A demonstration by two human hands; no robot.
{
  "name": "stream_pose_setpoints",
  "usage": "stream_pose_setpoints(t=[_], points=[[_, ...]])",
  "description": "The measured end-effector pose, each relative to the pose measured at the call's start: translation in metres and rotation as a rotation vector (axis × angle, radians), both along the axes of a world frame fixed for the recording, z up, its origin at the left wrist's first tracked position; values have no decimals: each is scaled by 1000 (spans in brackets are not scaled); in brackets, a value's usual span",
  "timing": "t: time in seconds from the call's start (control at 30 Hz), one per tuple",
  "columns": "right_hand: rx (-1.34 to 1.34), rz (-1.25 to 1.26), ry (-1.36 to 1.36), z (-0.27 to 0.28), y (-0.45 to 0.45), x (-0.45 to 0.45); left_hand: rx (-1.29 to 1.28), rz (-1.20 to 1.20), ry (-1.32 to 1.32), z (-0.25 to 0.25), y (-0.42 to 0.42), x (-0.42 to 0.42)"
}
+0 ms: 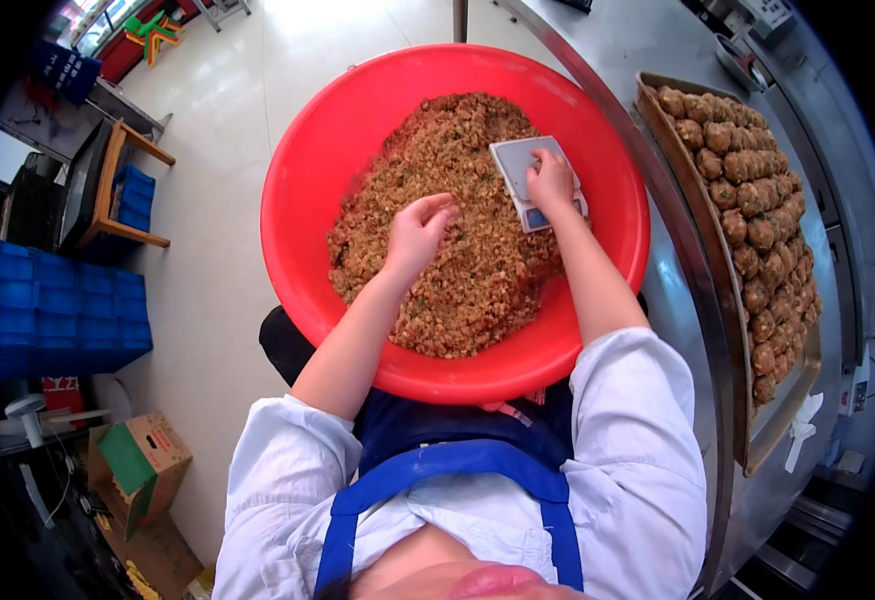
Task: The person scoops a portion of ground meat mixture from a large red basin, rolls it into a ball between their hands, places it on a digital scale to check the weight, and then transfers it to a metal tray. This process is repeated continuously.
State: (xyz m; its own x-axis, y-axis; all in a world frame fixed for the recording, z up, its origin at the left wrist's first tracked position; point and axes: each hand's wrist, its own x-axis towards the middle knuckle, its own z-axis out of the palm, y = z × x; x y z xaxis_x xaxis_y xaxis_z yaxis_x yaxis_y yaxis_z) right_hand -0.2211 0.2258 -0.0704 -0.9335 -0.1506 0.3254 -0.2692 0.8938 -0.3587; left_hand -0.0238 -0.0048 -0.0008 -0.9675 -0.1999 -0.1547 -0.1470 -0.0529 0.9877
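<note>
A large red plastic basin sits before me, holding a heap of crumbly brown filling flecked with green. On the filling's right side rests a small digital scale with a grey weighing plate and a small display. My right hand is over the scale's plate, fingers curled; a bit of brown shows between thumb and fingers, too small to make out. Above the middle of the filling hovers my left hand, its fingers bent and thumb apart, with nothing plainly held.
At right, a metal tray with rows of brown filling balls stands on a stainless steel table, whose edge runs beside the basin. Blue plastic crates, a wooden stool and an open cardboard box are at left.
</note>
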Motion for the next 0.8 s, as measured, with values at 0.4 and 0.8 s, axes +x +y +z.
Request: stream_pose_setpoints(t=[0.4,0.8], points=[[-370,718,111,71,-134,165,1417,163,-168,-15,-46,11],[-295,801,-64,75,-123,166,1010,346,-358,-14,-14,5]])
